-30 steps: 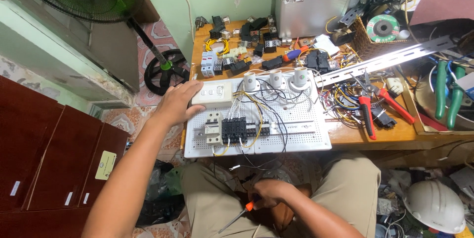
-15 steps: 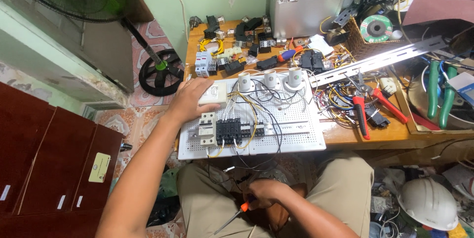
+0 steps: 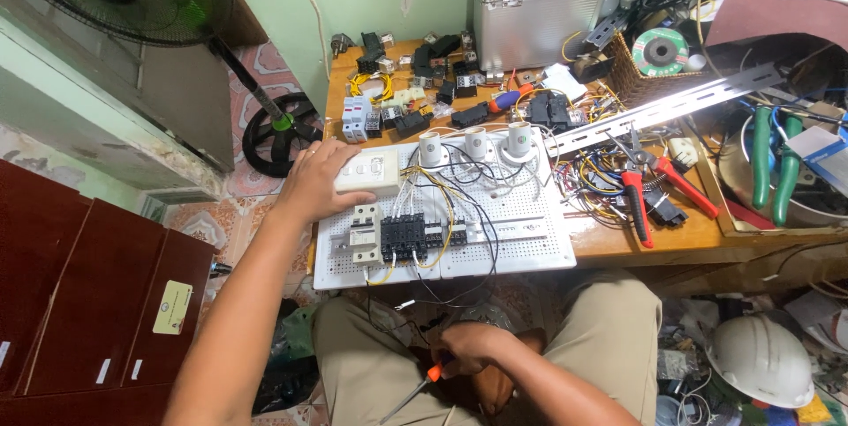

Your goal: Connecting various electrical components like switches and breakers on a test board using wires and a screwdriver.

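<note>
Resting flat, fingers spread, left hand (image 3: 316,180) lies on the white switch box (image 3: 371,172) at the top-left corner of the white wiring board (image 3: 521,241) on the wooden bench (image 3: 618,236). Right hand (image 3: 473,348), down in the lap below the board, grips an orange-handled screwdriver (image 3: 415,388), tip pointing down-left.

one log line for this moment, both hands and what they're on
left hand on white switch box | right hand holds screwdriver at lap | wiring board on wooden table
</note>
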